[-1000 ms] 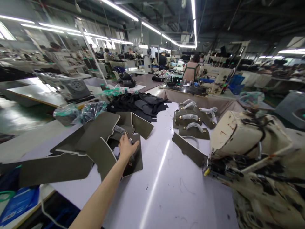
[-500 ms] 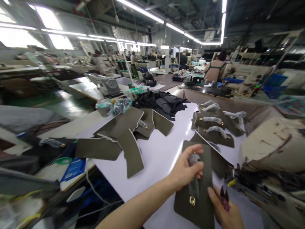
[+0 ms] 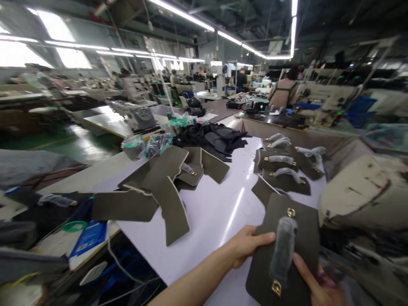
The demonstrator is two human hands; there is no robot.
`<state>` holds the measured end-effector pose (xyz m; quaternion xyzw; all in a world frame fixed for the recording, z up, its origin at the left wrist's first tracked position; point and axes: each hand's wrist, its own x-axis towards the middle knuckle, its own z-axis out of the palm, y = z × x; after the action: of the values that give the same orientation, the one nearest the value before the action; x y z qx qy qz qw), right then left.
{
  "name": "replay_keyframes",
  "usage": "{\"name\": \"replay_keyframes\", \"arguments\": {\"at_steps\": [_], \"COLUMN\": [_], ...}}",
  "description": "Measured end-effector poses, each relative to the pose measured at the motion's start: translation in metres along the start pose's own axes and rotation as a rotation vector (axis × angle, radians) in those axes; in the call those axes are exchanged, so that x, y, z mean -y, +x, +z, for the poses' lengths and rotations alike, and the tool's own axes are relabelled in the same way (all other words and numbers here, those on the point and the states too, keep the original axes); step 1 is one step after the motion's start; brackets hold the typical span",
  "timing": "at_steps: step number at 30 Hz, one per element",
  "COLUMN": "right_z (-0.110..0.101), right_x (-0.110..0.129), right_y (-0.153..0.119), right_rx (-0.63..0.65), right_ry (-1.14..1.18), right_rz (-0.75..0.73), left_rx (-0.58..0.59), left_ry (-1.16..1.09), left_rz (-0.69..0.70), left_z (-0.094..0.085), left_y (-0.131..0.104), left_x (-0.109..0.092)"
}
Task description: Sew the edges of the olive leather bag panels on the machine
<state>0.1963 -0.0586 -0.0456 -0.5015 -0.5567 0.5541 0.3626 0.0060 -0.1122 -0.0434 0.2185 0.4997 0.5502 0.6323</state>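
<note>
An olive-brown bag panel (image 3: 306, 225) is held up at lower right. Its handle (image 3: 283, 242), wrapped in clear plastic, runs lengthwise between gold-coloured fittings (image 3: 291, 212). My left hand (image 3: 250, 245) grips the panel's left edge, thumb on the face beside the handle and fingers hidden behind. At the right side, my right hand (image 3: 314, 282) grips the panel with its thumb against it. A blurred pinkish tool (image 3: 327, 278) shows by the right hand. Further panels with wrapped handles (image 3: 280, 160) lie just beyond.
Loose olive panels (image 3: 172, 204) overlap on the left of the white table (image 3: 219, 212). Black cut pieces (image 3: 213, 138) and bagged thread spools (image 3: 157, 144) sit behind. A sewing machine (image 3: 357, 195) stands close on the right. A person in an apron (image 3: 282, 92) is further back.
My left hand has let go of the handle and now grips the panel's left edge. The panel has come right and tilted up. The dark-tipped tool in my right hand is now mostly hidden.
</note>
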Motion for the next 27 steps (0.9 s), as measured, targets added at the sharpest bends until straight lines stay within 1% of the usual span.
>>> {"name": "replay_keyframes", "arguments": {"at_steps": [1,2,3,5,7,10,12,14,16,19,22,24,27], "right_z": [0.005,0.010,0.013,0.016,0.013,0.005,0.000,-0.004,-0.006,-0.007,-0.008,-0.005,0.001], "right_x": [0.007,0.014,0.019,0.025,0.023,0.011,0.003,-0.001,0.000,0.003,0.006,0.006,0.006], "right_y": [0.001,0.001,0.002,0.004,0.004,-0.005,-0.012,-0.016,-0.016,-0.011,-0.004,0.000,0.007], "right_rx": [-0.004,-0.021,0.004,0.054,0.074,0.033,0.014,0.027,0.039,0.019,-0.024,-0.067,-0.132], "right_ry": [0.036,0.066,0.149,0.288,0.380,0.408,0.422,0.449,0.457,0.427,0.324,0.253,0.239], "right_rz": [0.034,0.060,0.100,0.080,0.089,0.190,0.225,0.225,0.220,0.212,0.188,0.160,0.129], "left_rx": [0.058,0.072,0.058,-0.026,-0.123,-0.225,-0.265,-0.277,-0.275,-0.279,-0.255,-0.243,-0.247], "left_ry": [-0.098,-0.146,-0.158,-0.174,-0.182,-0.143,-0.104,-0.082,-0.073,-0.047,-0.012,0.012,0.043], "left_rz": [-0.068,-0.092,-0.085,-0.050,-0.040,-0.026,-0.024,-0.002,0.031,0.077,0.147,0.168,0.179], "left_z": [0.005,0.009,0.012,0.014,0.012,0.007,0.006,0.007,0.009,0.012,0.013,0.012,0.010], "left_y": [-0.002,-0.003,-0.005,-0.001,0.011,0.034,0.046,0.056,0.064,0.078,0.089,0.094,0.099], "left_x": [0.003,0.005,0.005,0.001,-0.005,-0.013,-0.017,-0.020,-0.021,-0.021,-0.022,-0.024,-0.030]}}
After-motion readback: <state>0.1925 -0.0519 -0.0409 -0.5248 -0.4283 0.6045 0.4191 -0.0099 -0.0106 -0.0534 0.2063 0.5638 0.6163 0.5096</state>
